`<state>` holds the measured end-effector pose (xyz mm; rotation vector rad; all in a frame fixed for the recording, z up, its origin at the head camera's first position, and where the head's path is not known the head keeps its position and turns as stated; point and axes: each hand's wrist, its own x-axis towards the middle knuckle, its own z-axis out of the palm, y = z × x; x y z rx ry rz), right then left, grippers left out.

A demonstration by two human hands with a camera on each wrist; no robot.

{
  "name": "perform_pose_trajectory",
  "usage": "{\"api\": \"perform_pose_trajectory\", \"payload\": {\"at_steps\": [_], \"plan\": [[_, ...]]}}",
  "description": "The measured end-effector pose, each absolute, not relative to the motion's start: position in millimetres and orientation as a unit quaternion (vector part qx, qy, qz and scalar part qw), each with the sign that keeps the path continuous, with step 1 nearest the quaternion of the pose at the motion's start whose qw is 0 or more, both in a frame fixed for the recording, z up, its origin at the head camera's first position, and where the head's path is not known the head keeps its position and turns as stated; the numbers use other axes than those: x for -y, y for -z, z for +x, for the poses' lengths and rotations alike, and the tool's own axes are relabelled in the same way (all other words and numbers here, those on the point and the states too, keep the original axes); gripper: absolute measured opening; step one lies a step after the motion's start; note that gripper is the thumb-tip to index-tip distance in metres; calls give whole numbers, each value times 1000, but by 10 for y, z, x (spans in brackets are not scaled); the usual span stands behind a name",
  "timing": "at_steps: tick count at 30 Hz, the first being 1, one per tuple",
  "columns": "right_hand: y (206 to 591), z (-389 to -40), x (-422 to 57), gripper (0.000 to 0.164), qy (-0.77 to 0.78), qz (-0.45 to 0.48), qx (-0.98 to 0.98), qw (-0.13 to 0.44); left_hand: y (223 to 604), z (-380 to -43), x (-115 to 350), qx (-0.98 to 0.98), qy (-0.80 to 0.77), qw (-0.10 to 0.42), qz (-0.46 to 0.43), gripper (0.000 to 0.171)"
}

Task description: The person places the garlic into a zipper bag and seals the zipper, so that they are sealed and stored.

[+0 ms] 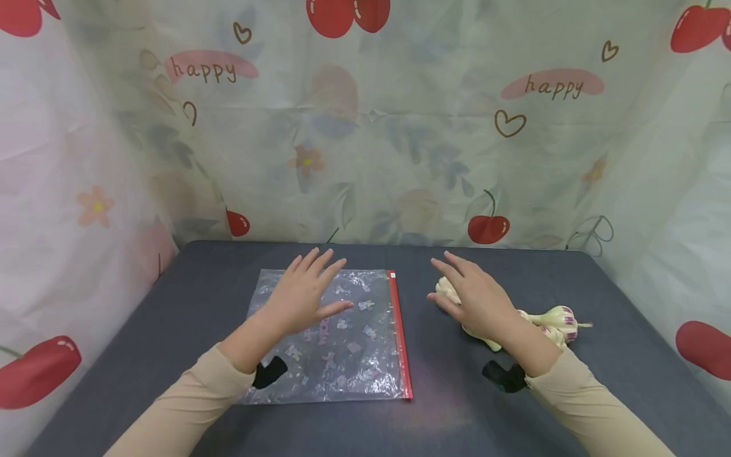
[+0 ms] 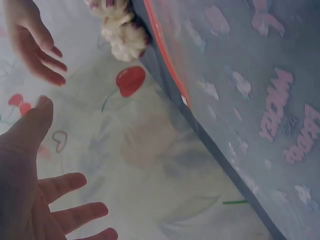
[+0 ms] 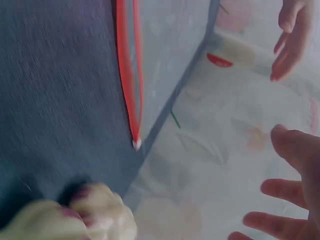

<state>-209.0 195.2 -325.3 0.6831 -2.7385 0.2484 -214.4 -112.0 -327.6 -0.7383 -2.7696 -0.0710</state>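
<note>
Both hands hover above the table with fingers spread, holding nothing. Beneath the left hand [image 1: 302,292] lies a clear plastic zip bag [image 1: 365,343], flat on the table, printed with small pale figures and pink lettering. Its red zip edge [image 1: 402,343] runs along the right side; in the right wrist view the two red strips [image 3: 131,75] stand slightly apart. Over the garlic bulbs [image 1: 561,320] is the right hand [image 1: 480,298], which with its forearm hides part of them. In the right wrist view the purple-streaked bulbs [image 3: 102,212] sit near the zip edge.
A dark grey cloth-covered table [image 1: 440,368] carries everything. Behind it and at both sides hangs a pale curtain [image 1: 377,178] printed with cherries, hearts and "happy". Each wrist wears a black strap, the left one [image 1: 271,372] above the bag.
</note>
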Motion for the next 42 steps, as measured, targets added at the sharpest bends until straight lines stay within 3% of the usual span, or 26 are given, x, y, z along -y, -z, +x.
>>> {"api": "perform_pose_trajectory", "payload": {"at_steps": [8, 20, 30, 42], "plan": [[3421, -1967, -1845, 52, -75, 273, 950, 134, 3288, -2063, 945, 950, 32, 62, -305, 73], [3699, -1905, -1761, 45, -90, 290, 951, 58, 3448, -2052, 703, 936, 32, 7, -350, 73], [3865, -1930, -1733, 47, -109, 290, 951, -19, 3609, -2094, 548, 927, 30, -36, -371, 75], [4000, -1978, -1732, 50, -119, 305, 944, -48, 3792, -2196, 438, 932, 29, -85, -351, 83]]}}
